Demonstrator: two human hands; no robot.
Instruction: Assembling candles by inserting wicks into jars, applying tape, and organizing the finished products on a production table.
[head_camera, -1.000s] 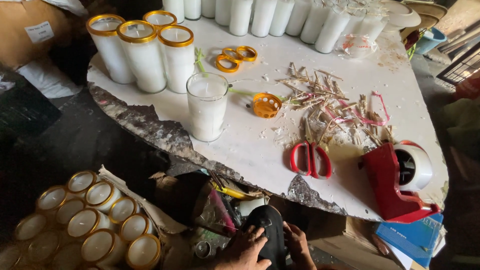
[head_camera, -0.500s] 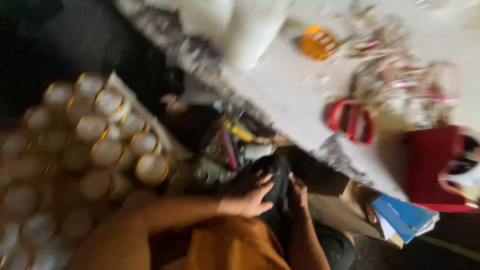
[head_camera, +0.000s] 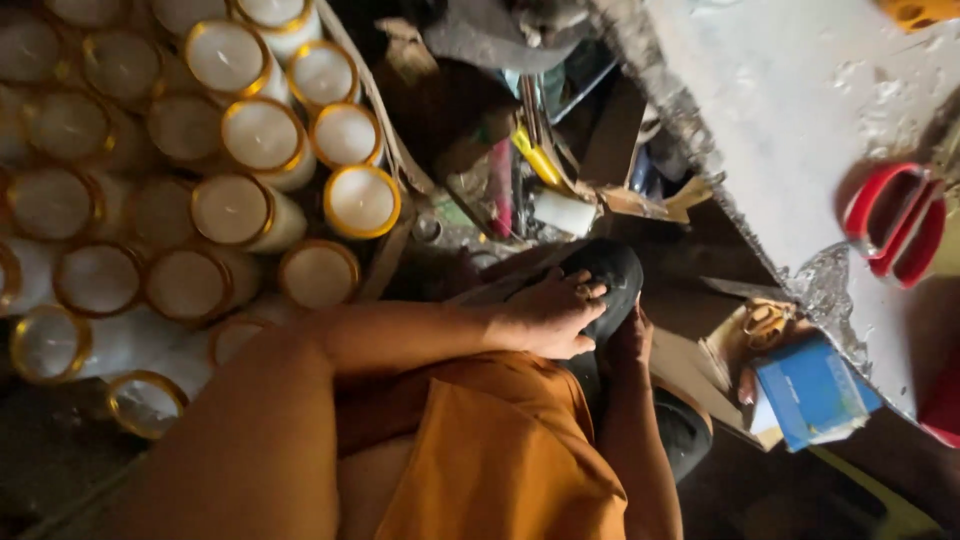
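I look down below the table edge. My left hand (head_camera: 548, 315) lies curled over the top of a dark rounded object (head_camera: 612, 272) near the floor. My right hand (head_camera: 630, 335) presses against the same dark object from the right side. What the object is stays unclear in the shadow. An orange garment (head_camera: 490, 450) covers my lap under both forearms. To the left stand several white glass candles with gold rims (head_camera: 260, 135), packed close together.
The white table (head_camera: 800, 130) with a chipped edge fills the upper right, with red-handled scissors (head_camera: 890, 222) on it. Under it lie cluttered tools, a yellow-handled one (head_camera: 538, 160), and a blue box (head_camera: 812, 392). An orange ring (head_camera: 920, 10) shows at top.
The view has swung down from the tabletop to the space under it. Both hands have settled on the dark object, the left one now on top of it.
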